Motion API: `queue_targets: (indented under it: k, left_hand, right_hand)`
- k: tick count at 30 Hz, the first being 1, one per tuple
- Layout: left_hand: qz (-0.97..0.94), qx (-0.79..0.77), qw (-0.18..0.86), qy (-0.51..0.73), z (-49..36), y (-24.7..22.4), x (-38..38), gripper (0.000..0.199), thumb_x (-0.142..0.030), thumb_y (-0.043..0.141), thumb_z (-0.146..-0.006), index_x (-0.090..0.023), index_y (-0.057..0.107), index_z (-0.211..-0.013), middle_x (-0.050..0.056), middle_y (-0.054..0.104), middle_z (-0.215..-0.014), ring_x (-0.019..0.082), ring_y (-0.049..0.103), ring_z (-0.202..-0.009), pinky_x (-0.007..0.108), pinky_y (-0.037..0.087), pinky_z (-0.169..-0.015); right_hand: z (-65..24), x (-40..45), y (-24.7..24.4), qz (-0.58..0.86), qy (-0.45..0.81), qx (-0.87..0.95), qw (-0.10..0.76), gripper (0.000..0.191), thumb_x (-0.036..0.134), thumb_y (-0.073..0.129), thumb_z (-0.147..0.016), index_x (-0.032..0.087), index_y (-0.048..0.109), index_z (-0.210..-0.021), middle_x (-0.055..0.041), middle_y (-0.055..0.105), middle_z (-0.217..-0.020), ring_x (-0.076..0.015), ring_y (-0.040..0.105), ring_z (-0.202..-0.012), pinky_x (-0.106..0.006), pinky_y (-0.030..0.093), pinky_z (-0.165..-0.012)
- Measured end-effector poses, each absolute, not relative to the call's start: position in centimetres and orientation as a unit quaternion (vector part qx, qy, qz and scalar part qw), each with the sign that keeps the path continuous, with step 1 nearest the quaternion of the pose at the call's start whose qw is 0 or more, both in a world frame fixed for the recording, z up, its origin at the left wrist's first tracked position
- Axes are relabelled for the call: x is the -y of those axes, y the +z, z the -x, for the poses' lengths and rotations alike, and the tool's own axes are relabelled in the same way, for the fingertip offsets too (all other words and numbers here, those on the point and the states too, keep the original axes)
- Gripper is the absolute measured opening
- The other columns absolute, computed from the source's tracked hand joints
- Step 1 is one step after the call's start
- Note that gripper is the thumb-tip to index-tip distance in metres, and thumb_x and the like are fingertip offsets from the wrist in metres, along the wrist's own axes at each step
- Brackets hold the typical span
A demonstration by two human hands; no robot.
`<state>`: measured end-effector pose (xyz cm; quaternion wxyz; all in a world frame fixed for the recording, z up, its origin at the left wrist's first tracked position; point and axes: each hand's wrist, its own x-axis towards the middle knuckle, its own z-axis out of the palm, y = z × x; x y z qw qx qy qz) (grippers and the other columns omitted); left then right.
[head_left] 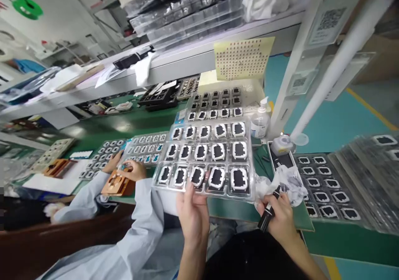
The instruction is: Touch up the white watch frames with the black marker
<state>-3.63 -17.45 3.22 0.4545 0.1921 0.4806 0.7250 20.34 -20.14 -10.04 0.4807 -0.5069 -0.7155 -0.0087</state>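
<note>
A clear plastic tray [209,153] with rows of white-rimmed black square parts is held up in front of me, tilted. My left hand [193,213] grips its front edge, with a finger over the rim and the rest below. In my right hand [280,217] is a black pen-like tool [268,212], held slanting, together with a crumpled white cloth [288,184]. This hand is at the tray's right front corner; whether it touches the tray I cannot tell.
Beside me on the left, a person's hands [134,170] work at an orange fixture [116,184]. A pump bottle [260,120] stands behind the tray. Stacked trays [370,180] lie at right. A shelf [187,65] with a hanging yellow sheet [245,58] crosses above.
</note>
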Motion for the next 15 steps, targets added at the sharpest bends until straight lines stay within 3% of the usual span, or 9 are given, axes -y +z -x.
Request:
queue_targets:
  k: [3, 6, 10, 13, 15]
  left_hand:
    - [-0.243, -0.468, 0.425, 0.736, 4.8, 5.6, 14.0, 0.025, -0.053, 0.082, -0.105, -0.035, 0.079, -0.123, 0.006, 0.087, -0.121, 0.034, 0.08, -0.138, 0.045, 0.072, -0.104]
    - [-0.261, -0.426, 0.433, 0.751, 4.9, 6.8, 7.9, 0.03, -0.051, 0.09, -0.101, -0.028, 0.072, -0.108, 0.007, 0.085, -0.116, 0.033, 0.082, -0.135, 0.045, 0.071, -0.107]
    - [-0.238, -0.403, 0.461, 0.754, 3.1, 7.0, -1.7, 0.041, -0.043, 0.093, -0.099, -0.026, 0.055, -0.102, 0.003, 0.077, -0.106, 0.028, 0.087, -0.122, 0.043, 0.07, -0.106]
    - [-0.227, -0.418, 0.487, 0.732, 1.5, 6.2, -7.3, 0.038, -0.038, 0.088, -0.104, -0.026, 0.052, -0.105, 0.004, 0.076, -0.108, 0.024, 0.089, -0.107, 0.042, 0.072, -0.103]
    - [-0.228, -0.443, 0.504, 0.705, 1.0, 5.1, -9.4, 0.036, -0.037, 0.088, -0.105, -0.024, 0.054, -0.103, 0.004, 0.075, -0.097, 0.022, 0.088, -0.091, 0.039, 0.073, -0.093]
  right_hand:
    - [-20.1, 20.3, -10.4, 0.51, -0.011, 0.714, 0.48, 0.021, 0.012, 0.078, -0.099, 0.027, 0.063, -0.095, 0.0083, 0.068, -0.072, -0.0166, 0.063, -0.059, -0.039, 0.048, -0.078]
    - [-19.9, 20.4, -10.7, 0.515, -0.008, 0.71, 0.48, 0.022, 0.01, 0.079, -0.098, 0.027, 0.064, -0.097, 0.008, 0.068, -0.073, -0.0171, 0.065, -0.059, -0.039, 0.049, -0.077]
    - [-19.8, 20.4, -10.4, 0.522, -0.006, 0.703, 0.484, 0.021, 0.012, 0.079, -0.1, 0.026, 0.064, -0.096, 0.0077, 0.066, -0.073, -0.0172, 0.065, -0.059, -0.038, 0.051, -0.076]
    - [-19.9, 20.5, -10.0, 0.528, -0.017, 0.703, 0.477, 0.022, 0.014, 0.079, -0.103, 0.026, 0.062, -0.095, 0.0089, 0.062, -0.072, -0.0158, 0.064, -0.058, -0.038, 0.05, -0.076]
    - [-19.9, 20.5, -9.8, 0.531, -0.023, 0.704, 0.471, 0.023, 0.014, 0.077, -0.104, 0.026, 0.06, -0.095, 0.0094, 0.062, -0.071, -0.015, 0.063, -0.058, -0.038, 0.05, -0.076]
